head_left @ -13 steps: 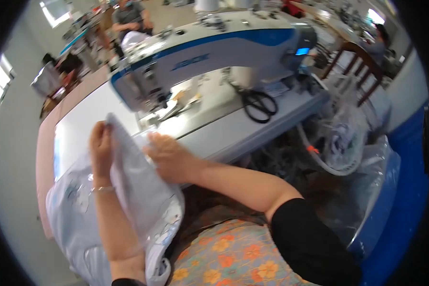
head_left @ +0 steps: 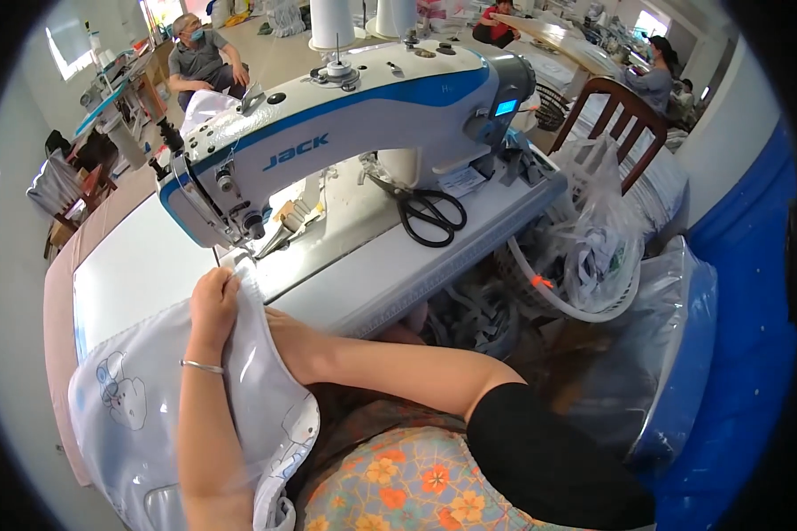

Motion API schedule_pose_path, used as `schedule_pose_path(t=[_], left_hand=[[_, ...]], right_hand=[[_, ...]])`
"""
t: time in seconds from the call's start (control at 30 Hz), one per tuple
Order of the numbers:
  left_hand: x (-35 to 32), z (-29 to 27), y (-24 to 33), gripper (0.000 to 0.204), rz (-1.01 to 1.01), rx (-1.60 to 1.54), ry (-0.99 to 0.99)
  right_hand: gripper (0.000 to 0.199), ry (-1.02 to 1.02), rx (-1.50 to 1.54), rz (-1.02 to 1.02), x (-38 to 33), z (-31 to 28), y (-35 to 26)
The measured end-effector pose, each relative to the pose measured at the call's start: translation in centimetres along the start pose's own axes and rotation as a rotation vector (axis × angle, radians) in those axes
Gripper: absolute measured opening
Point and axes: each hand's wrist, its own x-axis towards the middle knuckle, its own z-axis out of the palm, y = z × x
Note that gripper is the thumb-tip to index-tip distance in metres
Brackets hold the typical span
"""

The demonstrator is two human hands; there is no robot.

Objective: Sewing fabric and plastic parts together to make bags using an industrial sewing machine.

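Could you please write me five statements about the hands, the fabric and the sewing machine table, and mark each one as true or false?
1. The left hand holds the pale fabric. True.
2. The left wrist is bare. False: it wears a silver bracelet.
3. The right hand is partly hidden by the fabric. True.
4. The tool lying on the table is a hammer. False: it is a pair of black scissors.
5. The sewing machine has a lit blue screen. True.

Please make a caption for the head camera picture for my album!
Left hand gripping pale printed cloth by the sewing machine, right hand partly hidden, black-handled scissors nearby.
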Motion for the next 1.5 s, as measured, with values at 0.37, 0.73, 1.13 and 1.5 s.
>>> schedule_pose_path(t=[0.37, 0.73, 1.13, 1.5], left_hand=[[-0.3, 0.6, 2.0, 0.014, 0.126, 0.273, 0.125], [-0.1, 0.6, 1.4, 0.012, 0.075, 0.280, 0.111], [-1.0, 0.7, 2.2, 0.012, 0.245, 0.301, 0.025], [-1.6, 1.1, 4.3, 0.020, 0.275, 0.258, 0.157]], right_hand=[[0.043, -0.057, -0.266, 0.081, -3.2, -3.8, -2.0], [0.046, -0.066, -0.427, 0.089, -3.3, -3.5, -3.8], [0.043, -0.101, -0.441, 0.093, -3.7, -3.7, -4.1], [0.038, -0.117, -0.451, 0.071, -2.8, -5.1, -4.1]])
